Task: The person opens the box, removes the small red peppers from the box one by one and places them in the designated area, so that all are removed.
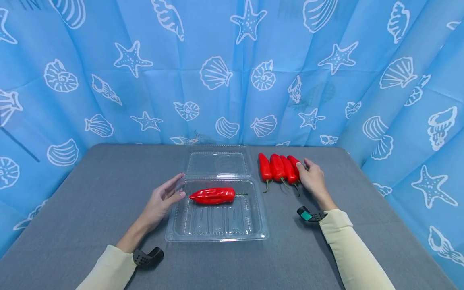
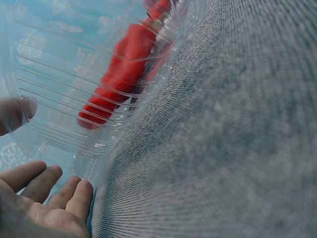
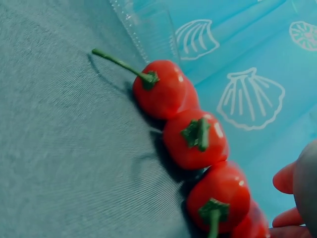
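Observation:
An open clear plastic clamshell box (image 1: 217, 237) lies on the table with one red pepper (image 1: 214, 195) lying crosswise in it, stem to the right. My left hand (image 1: 161, 201) is at the box's left edge, thumb toward the rim and fingers extended. The left wrist view shows those fingers (image 2: 42, 186) loosely straight beside the clear wall. To the right, several red peppers (image 1: 277, 167) with green stems lie side by side. My right hand (image 1: 312, 177) is at the rightmost pepper (image 1: 294, 162), thumb and fingers spread; whether they touch it is hard to tell.
The box's hinged lid (image 1: 217, 162) lies open toward the back of the grey table (image 1: 108, 193). A blue curtain (image 1: 232, 80) with white shells and starfish hangs behind the table and along its sides.

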{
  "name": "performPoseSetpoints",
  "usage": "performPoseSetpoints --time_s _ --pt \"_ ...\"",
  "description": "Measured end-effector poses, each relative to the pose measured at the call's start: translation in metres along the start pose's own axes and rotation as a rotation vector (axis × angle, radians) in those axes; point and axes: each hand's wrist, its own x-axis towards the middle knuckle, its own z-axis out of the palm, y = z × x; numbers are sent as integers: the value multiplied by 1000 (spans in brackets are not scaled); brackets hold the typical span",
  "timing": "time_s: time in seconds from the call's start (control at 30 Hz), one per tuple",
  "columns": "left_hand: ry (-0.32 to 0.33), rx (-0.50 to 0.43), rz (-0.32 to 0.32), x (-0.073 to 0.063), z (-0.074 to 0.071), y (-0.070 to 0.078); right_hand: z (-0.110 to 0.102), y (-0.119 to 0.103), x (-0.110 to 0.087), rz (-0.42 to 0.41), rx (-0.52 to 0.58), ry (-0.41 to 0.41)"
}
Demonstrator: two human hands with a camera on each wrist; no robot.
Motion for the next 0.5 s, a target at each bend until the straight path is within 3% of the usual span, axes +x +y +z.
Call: performPoseSetpoints --time_s 0.23,0.5 --pt "-3 5 2 1 0 0 -6 -16 -8 -69 15 55" --pt "-3 -24 12 1 0 -1 -5 -42 -21 -237 71 8"
